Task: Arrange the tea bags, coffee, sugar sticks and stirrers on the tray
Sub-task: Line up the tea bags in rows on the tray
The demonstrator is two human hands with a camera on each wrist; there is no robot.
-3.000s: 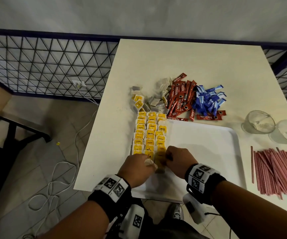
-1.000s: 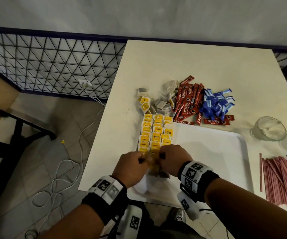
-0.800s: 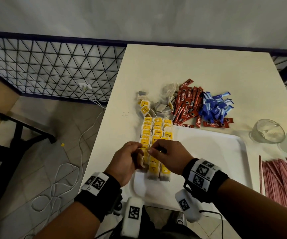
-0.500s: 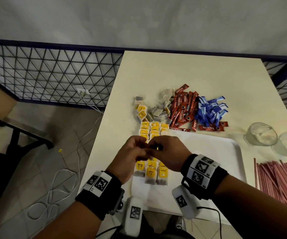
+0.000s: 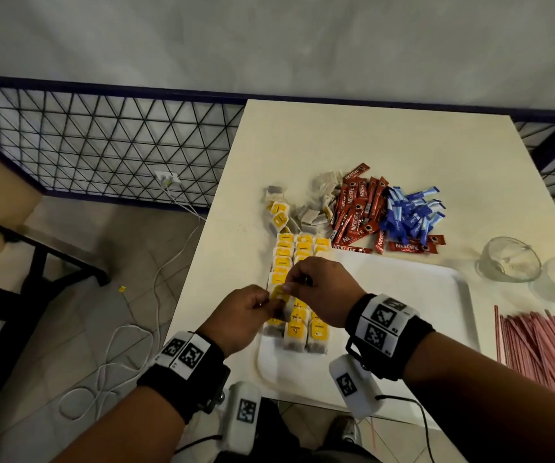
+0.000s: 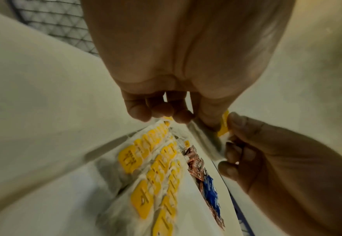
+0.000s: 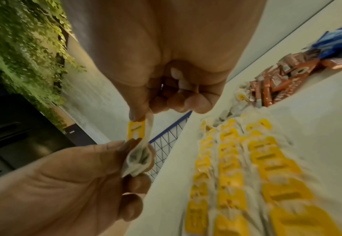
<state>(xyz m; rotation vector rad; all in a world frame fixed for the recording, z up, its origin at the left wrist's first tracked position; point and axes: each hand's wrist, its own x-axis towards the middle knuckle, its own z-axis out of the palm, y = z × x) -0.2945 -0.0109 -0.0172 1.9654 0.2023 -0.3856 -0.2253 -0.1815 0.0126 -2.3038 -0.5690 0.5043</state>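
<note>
Both hands, left hand point(image 5: 241, 317) and right hand point(image 5: 319, 289), pinching one tea bag point(image 7: 138, 144) above three rows of tea bags point(image 5: 297, 295) at white tray point(image 5: 419, 295) left edge, right of tray bare

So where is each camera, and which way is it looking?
Head: worn on the head, looking down at the white tray and table; both forearms, left hand and right hand show.
Left wrist: under the left hand, looking along its fingers; the right hand is opposite.
Right wrist: under the right hand, facing the left hand.
Shared: all show the held tea bag and the yellow-tagged tea bag rows.
</note>
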